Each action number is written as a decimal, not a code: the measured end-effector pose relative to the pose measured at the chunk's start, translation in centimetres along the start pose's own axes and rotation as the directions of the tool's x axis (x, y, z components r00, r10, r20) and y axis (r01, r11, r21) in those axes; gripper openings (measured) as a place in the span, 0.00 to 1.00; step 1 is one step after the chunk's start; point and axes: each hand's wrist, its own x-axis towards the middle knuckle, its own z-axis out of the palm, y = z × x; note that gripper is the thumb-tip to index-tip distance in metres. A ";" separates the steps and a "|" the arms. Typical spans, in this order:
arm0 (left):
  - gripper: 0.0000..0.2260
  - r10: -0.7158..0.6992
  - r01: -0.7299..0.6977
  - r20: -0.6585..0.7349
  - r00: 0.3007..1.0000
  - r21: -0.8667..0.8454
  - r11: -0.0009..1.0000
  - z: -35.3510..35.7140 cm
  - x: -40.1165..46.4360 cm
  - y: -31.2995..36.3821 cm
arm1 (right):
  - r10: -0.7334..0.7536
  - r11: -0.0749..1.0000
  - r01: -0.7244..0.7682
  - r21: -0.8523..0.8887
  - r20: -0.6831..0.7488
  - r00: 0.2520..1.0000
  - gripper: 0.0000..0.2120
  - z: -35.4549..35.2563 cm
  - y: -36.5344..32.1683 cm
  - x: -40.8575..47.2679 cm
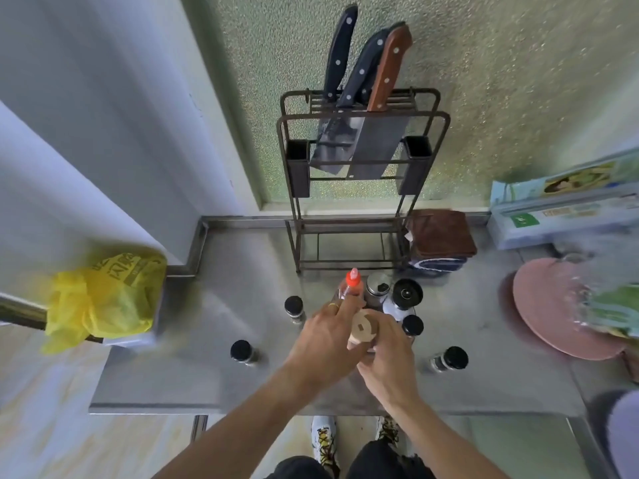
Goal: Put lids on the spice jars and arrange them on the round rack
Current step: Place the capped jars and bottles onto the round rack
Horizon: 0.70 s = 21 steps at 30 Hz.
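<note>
Step in hand, as judged: a lid is being fitted onto a jar at the middle of the worktop (214,382), near its front edge. A pale wooden lid (363,327) with a small square hole in its top is seen between both hands. The left hand (325,344) is curled against the lid's left side, index finger stretched up toward the red-capped bottle (352,288); a ring is worn on it. The right hand (387,361) is wrapped round what sits under the lid, prob. the jar body, but that body is hidden, so it can't be confirmed.

Next move, as judged: lid to be seated square & pressed or twisted home, then the jar set among the rest on the round rack. The rack itself is mostly hidden behind the hands; a cluster stands there: the red-capped bottle, a steel shaker (377,288), a black-topped grinder (407,294), a black-lidded jar (412,326).

Loose black-lidded jars already capped, still off the rack: one mid-left (294,307), one toward the front-left (243,352), one to the right, tilted or lying (449,359). Contents too blurred to tell.

Looks of the thing: lid light wood, round, flat-topped, clean.
</note>
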 end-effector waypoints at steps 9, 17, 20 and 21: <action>0.18 -0.214 0.220 0.113 0.970 -0.051 0.974 6.6 0.5 -1.1 | 0.200 0.980 -0.197 -0.037 0.117 0.973 0.21 2.9 5.1 1.3; 0.30 -0.242 0.240 0.124 0.962 0.030 0.970 7.6 -0.1 -0.8 | 0.202 0.978 -0.208 0.016 0.179 0.963 0.23 4.0 6.5 1.8; 0.28 -0.274 0.267 0.112 0.955 0.072 0.961 7.4 0.1 -0.2 | 0.191 0.981 -0.193 -0.010 0.222 0.956 0.26 3.1 6.7 1.6; 0.27 -0.275 0.266 0.102 0.956 0.091 0.960 7.2 0.2 0.0 | 0.184 0.983 -0.182 -0.029 0.221 0.958 0.27 2.7 6.7 1.4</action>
